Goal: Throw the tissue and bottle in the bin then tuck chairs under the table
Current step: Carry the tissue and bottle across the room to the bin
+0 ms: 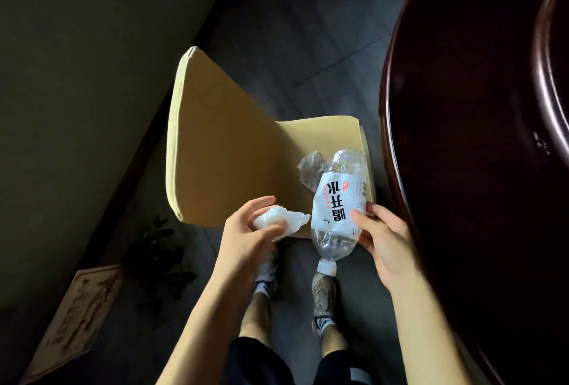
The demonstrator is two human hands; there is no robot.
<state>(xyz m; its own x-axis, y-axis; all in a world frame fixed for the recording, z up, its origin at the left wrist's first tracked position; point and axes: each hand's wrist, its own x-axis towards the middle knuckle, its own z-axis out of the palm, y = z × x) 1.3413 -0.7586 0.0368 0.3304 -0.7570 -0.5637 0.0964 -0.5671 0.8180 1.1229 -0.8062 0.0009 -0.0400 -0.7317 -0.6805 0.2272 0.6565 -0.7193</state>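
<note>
My left hand [249, 227] is closed around a crumpled white tissue [286, 220], held just above the front edge of a yellow padded chair [228, 144]. My right hand [381, 240] grips a clear plastic bottle [337, 200] with a white label and white cap, cap pointing down toward my feet. Behind the bottle, a second crumpled, greyish tissue [311, 170] lies on the chair seat. The chair stands a little apart from the dark round wooden table [462, 138] on the right. No bin is in view.
A dark wall and skirting run along the left. A small leafy plant [160, 261] and a patterned mat [77, 317] sit on the grey floor at lower left. My two feet in trainers stand in front of the chair.
</note>
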